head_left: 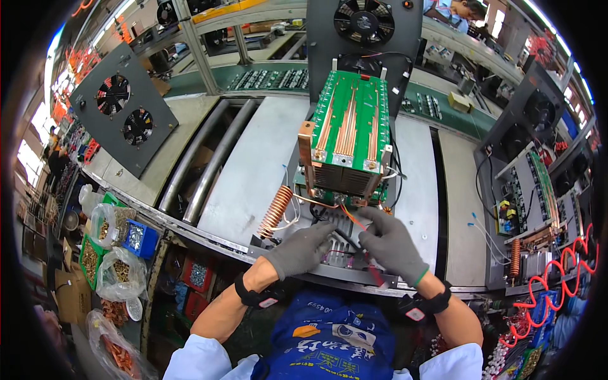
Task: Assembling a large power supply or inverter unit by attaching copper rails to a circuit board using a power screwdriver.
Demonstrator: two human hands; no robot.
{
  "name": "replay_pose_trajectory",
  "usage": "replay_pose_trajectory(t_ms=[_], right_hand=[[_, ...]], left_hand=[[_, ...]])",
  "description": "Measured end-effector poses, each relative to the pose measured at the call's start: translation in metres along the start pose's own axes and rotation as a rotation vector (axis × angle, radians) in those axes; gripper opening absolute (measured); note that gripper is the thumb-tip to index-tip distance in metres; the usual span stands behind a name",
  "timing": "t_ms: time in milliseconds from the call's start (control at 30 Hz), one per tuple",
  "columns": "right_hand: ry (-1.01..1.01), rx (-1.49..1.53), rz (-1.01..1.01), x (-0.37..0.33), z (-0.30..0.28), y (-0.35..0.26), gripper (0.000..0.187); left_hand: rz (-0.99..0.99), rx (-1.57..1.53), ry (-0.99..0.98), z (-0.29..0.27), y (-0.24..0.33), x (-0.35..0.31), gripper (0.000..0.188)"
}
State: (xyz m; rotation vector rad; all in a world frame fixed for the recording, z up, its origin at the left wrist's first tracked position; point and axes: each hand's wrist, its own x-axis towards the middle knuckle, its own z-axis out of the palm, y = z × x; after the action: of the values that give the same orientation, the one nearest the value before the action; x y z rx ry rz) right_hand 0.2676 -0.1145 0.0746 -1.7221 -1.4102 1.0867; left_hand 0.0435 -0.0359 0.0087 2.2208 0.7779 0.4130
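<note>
My left hand (304,248), in a grey glove, is closed with its fingertips on a black cable (348,242). Its lower end runs toward a blurred red piece (375,272) below my right hand. My right hand (394,247), also gloved, has its fingers bent around the end of red-orange wires (352,218) coming from the assembly; the exact grip is partly hidden. Behind both hands stands an assembly with a green circuit board (348,117) on top, copper strips and dark finned sides. A copper coil (276,212) leans left of my left hand.
A grey fan panel (364,38) rises behind the assembly. Metal rollers (212,158) lie to the left, near another fan panel (123,107). Bags and a blue bin (139,239) of fasteners sit at lower left. At right are a similar unit (532,190) and a red coiled hose (538,285).
</note>
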Motion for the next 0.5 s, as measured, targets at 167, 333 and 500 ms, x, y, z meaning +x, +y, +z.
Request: replay_pose_trajectory(t_ms=[167, 333, 500], right_hand=[[-0.125, 0.525, -0.073, 0.018, -0.019, -0.034, 0.042], [-0.009, 0.403, -0.333, 0.043, 0.003, -0.048, 0.030], [0.248, 0.176, -0.325, 0.051, 0.024, -0.054, 0.019]], left_hand=[[0.002, 0.031, -0.015, 0.007, -0.012, 0.012, 0.043], [-0.028, 0.022, -0.072, 0.001, -0.006, 0.011, 0.044], [0.089, 0.023, 0.097, -0.030, 0.025, -0.010, 0.036]])
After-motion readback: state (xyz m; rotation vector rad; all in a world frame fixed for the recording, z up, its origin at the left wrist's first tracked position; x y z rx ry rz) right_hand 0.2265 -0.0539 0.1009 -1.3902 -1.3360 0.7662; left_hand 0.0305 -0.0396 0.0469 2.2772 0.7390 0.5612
